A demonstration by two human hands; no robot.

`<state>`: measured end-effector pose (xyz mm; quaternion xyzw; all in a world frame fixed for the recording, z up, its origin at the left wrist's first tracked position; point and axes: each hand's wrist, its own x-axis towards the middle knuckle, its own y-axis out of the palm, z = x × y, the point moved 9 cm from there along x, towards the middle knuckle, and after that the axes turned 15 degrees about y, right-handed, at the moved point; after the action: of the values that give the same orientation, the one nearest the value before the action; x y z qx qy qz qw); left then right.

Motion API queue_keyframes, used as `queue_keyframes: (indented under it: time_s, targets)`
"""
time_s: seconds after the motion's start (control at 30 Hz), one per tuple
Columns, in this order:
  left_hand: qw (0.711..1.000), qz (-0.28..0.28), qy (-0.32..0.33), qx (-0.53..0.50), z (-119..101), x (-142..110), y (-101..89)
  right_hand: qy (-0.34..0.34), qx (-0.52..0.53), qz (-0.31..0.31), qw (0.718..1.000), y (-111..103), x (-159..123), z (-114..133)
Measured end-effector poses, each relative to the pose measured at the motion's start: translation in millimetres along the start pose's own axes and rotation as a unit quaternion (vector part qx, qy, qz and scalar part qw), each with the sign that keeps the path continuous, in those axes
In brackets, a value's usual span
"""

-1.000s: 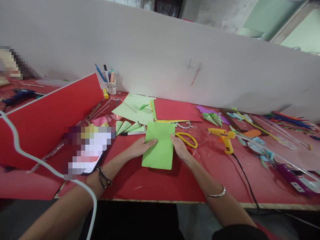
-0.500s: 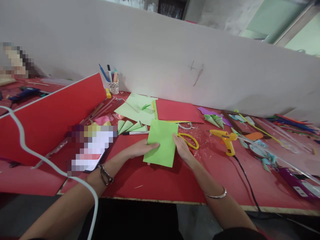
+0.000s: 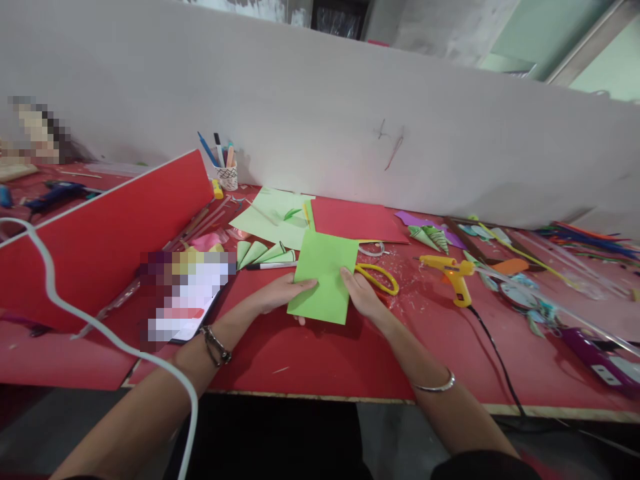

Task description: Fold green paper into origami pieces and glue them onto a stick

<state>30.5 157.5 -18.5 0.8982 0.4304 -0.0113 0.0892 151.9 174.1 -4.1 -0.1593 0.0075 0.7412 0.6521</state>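
A green sheet of paper is held up over the red table between both hands. My left hand grips its left edge, thumb on the front and fingers behind. On the right edge, my right hand is closed with its thumb on the front; its other fingers are partly hidden. Yellow-handled scissors lie just beyond my right hand, partly covered by the sheet. Behind my left hand rest a marker and several rolled green paper cones.
A yellow glue gun with a black cord lies to the right, near a purple power strip. A phone is at left, beside a red panel. Red paper and a pen cup sit at the back. A white cable crosses the left.
The green sheet has risen slightly, away from me, with both hands still on it. Nothing on the table has visibly been moved.
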Motion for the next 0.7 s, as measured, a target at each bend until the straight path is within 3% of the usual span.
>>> queue_keyframes:
  time_s: [0.2,0.43,0.7]
  targets:
    - [0.998,-0.011,0.015,0.056,-2.7,0.9,-2.5,0.012,0.039,0.0,0.999,-1.1,-1.9,2.3]
    - [0.994,-0.053,0.054,0.08,-5.9,4.7,-13.9,0.006,-0.045,-0.029,0.999,-4.8,-0.3,-0.1]
    - [0.994,-0.049,0.041,0.094,-6.0,3.5,-13.0,0.0,-0.044,0.031,0.999,3.7,3.0,-0.2]
